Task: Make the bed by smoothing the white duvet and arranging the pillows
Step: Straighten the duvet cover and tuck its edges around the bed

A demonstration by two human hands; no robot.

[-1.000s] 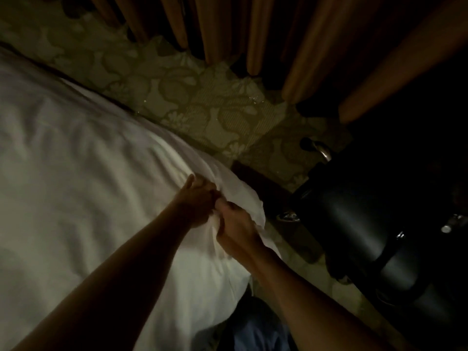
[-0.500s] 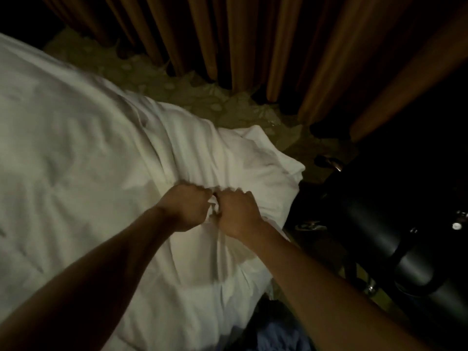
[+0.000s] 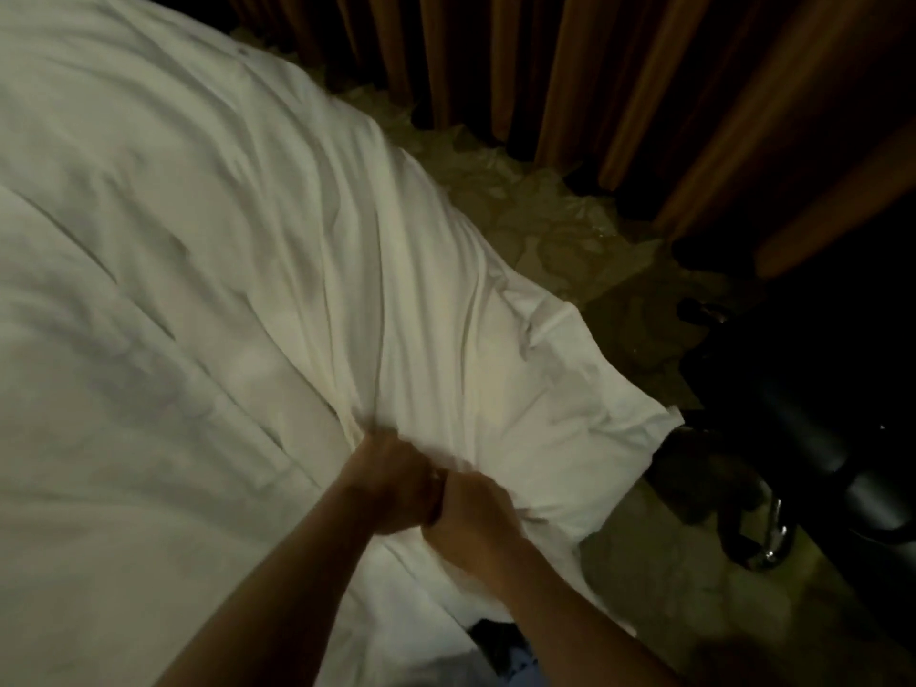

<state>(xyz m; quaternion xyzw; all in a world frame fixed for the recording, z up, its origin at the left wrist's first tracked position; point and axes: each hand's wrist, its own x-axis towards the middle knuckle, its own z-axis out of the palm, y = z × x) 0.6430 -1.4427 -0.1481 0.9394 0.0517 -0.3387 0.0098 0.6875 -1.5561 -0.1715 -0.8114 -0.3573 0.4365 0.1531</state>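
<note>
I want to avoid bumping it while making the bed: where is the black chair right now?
In the head view the black chair stands at the right edge, on the patterned carpet beside the duvet's corner, below the orange curtains.

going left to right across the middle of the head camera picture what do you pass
White duvet → patterned carpet → orange curtain → black chair. Lower down, the left hand and right hand grip the duvet side by side.

Matt creased cloth duvet [image 3: 248, 250], glossy black chair [image 3: 813, 438], pleated cloth curtains [image 3: 570, 66]
</note>
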